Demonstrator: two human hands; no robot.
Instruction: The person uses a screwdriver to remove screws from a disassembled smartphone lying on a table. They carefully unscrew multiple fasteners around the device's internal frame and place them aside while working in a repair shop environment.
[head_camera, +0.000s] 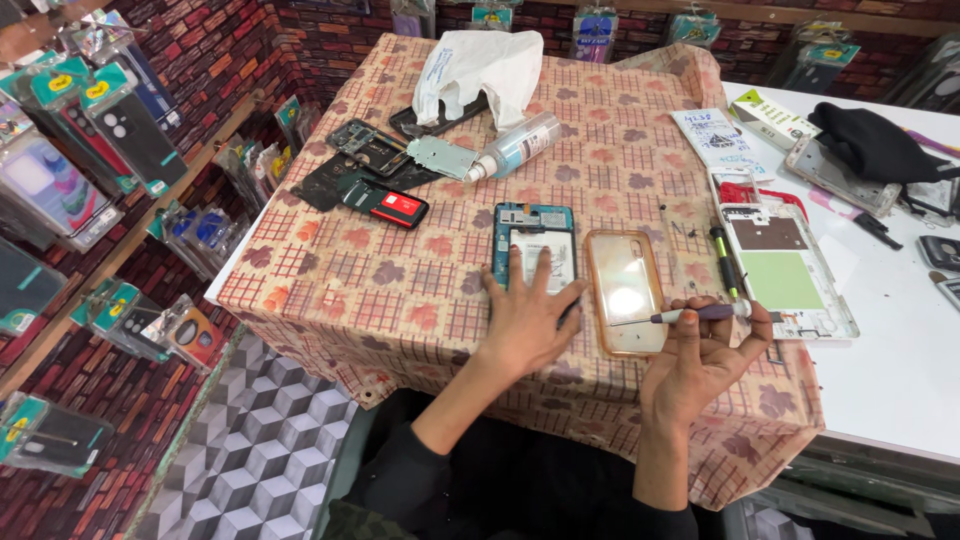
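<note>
My left hand (527, 318) lies flat with fingers spread on the lower end of an opened teal phone (533, 232) whose white battery shows. My right hand (700, 355) grips a thin screwdriver (690, 315), its tip pointing left over a clear orange phone case (624, 288) that lies right of the phone. Both rest on a table covered with a checked, leaf-patterned cloth (400, 290).
Behind lie a red-and-black phone part (398, 207), dark back covers and a circuit board (360, 150), a spray bottle (515, 147) and a white plastic bag (480, 65). On the right sit a disassembled white phone frame (785, 270), another phone (840, 175), a black cloth (875, 140). Packaged phone cases hang along the left wall.
</note>
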